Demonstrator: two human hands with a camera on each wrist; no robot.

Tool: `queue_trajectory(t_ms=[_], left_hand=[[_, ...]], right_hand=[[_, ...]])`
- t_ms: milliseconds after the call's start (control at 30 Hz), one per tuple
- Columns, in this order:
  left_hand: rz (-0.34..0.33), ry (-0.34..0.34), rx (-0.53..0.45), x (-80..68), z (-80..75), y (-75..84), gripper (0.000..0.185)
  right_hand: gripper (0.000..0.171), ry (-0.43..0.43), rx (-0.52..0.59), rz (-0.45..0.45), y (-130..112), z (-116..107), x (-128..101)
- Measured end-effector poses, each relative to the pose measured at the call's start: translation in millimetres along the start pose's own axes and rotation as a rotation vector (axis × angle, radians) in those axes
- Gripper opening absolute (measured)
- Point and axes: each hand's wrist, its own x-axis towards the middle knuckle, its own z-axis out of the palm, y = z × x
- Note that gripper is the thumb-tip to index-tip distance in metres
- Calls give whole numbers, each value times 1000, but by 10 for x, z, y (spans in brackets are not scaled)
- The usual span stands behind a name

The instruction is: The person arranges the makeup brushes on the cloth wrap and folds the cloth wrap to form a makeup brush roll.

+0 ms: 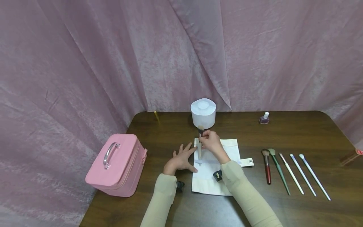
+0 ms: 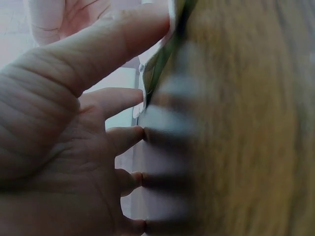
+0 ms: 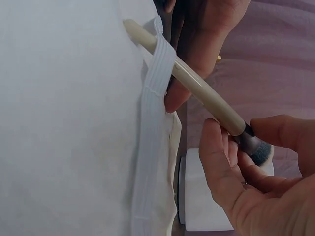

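Observation:
A white fabric brush roll (image 1: 207,186) lies spread on the table, an elastic band (image 3: 149,118) running across it. My right hand (image 1: 212,145) pinches a makeup brush (image 3: 209,98) with a cream handle between thumb and fingers, near its dark ferrule and bristles. In the right wrist view the handle passes under the elastic, close to the roll's left edge, and its tip shows beyond. My left hand (image 1: 181,159) rests at that same edge with fingers spread; in the left wrist view its thumb (image 2: 113,42) touches the fabric's border.
Several more makeup brushes (image 1: 279,171) lie in a row to the right. A pink case (image 1: 116,164) stands on the left. Behind the roll is a white round container (image 1: 203,115). A nail polish bottle (image 1: 264,118) and a small gold tube (image 1: 156,115) stand farther back.

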Motion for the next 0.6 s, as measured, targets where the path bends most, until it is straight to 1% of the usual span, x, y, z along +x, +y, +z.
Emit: queue_trajectory(t_ms=[167,300,433,600], left_hand=[[2,2,-9,-2,18,3,97],[3,1,-7,-5,29,-8,99],[3,8,-14,-8,17,-5,100],[1,6,-6,-1,6,-1,100]], right_hand=[[15,-23,-17,48,7,6,-18],[16,-38,-38,88,2,12,-37],[15,-55,-60,99,13,18,-36],[14,-54,-72,113,28,34,-38]])
